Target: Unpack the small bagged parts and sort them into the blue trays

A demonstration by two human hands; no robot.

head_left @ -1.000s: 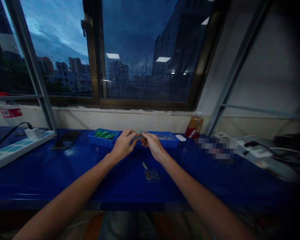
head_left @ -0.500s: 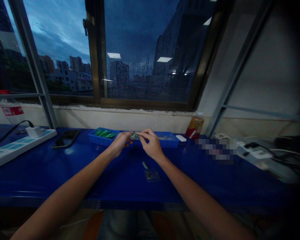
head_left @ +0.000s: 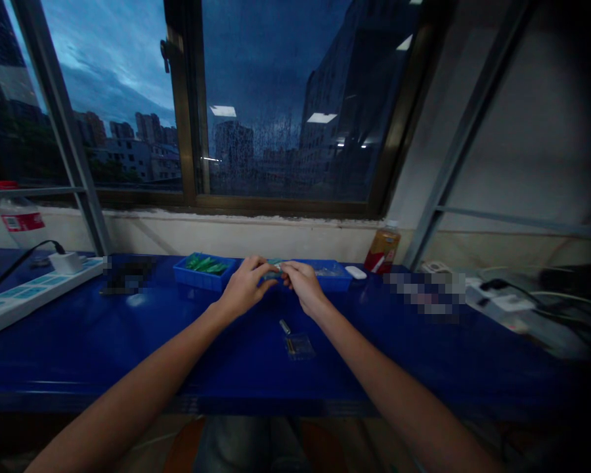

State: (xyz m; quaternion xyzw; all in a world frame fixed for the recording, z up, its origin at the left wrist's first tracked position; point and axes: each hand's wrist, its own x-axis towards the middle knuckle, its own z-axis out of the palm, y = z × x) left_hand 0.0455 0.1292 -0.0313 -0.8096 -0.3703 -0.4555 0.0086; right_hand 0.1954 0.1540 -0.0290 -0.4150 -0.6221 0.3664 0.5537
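Head view, left fingers: left hand (head_left: 246,286) pinched a small greenish piece (head_left: 272,274), largely covered.
Head view, right fingers: right hand (head_left: 303,286) gripped its other end.
Piece position: above the surface (head_left: 152,341), between both hands.
Bins: green-filled bin (head_left: 199,280) left; second blue bin (head_left: 335,284) partly blocked by right hand.
Nearer: metal cylinder (head_left: 285,326) beside clear packet (head_left: 301,349).
Far right: white case (head_left: 356,272), amber bottle (head_left: 383,249).
Versus 0.5 s earlier: both hands' fingertips had shifted rightward; cylinder, packet unmoved.

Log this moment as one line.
left hand: holding small object | right hand: holding same object | table: metallic cylinder, clear packet, blue bin, green pieces
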